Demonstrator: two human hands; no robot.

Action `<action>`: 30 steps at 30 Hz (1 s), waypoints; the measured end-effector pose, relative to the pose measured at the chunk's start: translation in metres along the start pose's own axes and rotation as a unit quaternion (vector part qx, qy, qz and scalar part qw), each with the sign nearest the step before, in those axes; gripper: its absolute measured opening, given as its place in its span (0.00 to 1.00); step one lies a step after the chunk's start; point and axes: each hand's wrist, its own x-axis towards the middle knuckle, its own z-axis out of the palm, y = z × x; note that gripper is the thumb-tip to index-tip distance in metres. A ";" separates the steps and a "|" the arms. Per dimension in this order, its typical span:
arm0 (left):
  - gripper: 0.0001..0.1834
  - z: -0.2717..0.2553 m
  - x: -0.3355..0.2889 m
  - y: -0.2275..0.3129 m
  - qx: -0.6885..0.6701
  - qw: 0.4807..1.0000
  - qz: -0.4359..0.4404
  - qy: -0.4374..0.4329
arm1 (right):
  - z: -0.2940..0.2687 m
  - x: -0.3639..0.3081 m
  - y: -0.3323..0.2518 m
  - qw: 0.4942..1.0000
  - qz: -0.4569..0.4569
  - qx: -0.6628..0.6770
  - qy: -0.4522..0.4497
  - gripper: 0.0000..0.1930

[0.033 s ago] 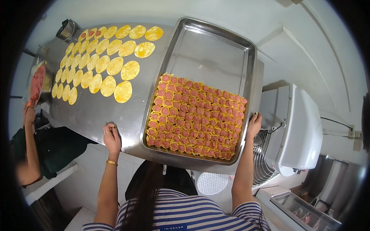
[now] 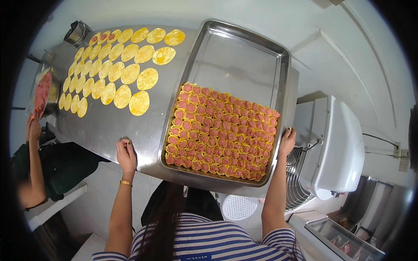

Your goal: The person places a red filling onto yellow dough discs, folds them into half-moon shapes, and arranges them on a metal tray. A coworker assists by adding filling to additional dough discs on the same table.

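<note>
A large metal tray (image 2: 244, 48) lies tilted on the steel table. Packed rows of dumplings (image 2: 222, 130) fill its near part, yellow wrappers around pink meat, while the far part is bare metal. My right hand (image 2: 288, 141) is at the tray's right side, its fingers curled over the table's edge close to the rim. Left of the tray, my left hand (image 2: 126, 155) rests at the table's near edge with its fingers folded in; no held thing shows. Beyond it, round yellow wrappers (image 2: 140, 103) are laid out in rows, a few with dabs of meat at the far left.
At the left a co-worker's hands (image 2: 33, 128) are by a bowl of pink meat (image 2: 42, 93). A metal bucket (image 2: 77, 34) stands at the far left corner. A white machine with a wire guard (image 2: 339, 148) is beside the table's right end. Below is a white perforated stool (image 2: 239, 207).
</note>
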 end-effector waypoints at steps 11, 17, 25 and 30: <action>0.07 0.000 0.006 0.008 -0.016 1.000 0.019 0.004 | 0.003 0.006 -0.008 0.994 0.053 -0.091 -0.014 0.20; 0.06 0.001 0.004 0.006 -0.003 0.999 0.040 0.022 | 0.001 0.005 -0.013 0.995 0.035 -0.090 -0.004 0.20; 0.07 0.003 0.004 0.004 -0.006 0.999 0.032 0.024 | 0.001 0.008 -0.003 0.991 0.066 -0.109 -0.024 0.22; 0.04 0.002 0.005 0.005 -0.036 0.999 -0.001 0.034 | 0.004 0.010 0.002 0.994 0.079 -0.066 -0.043 0.23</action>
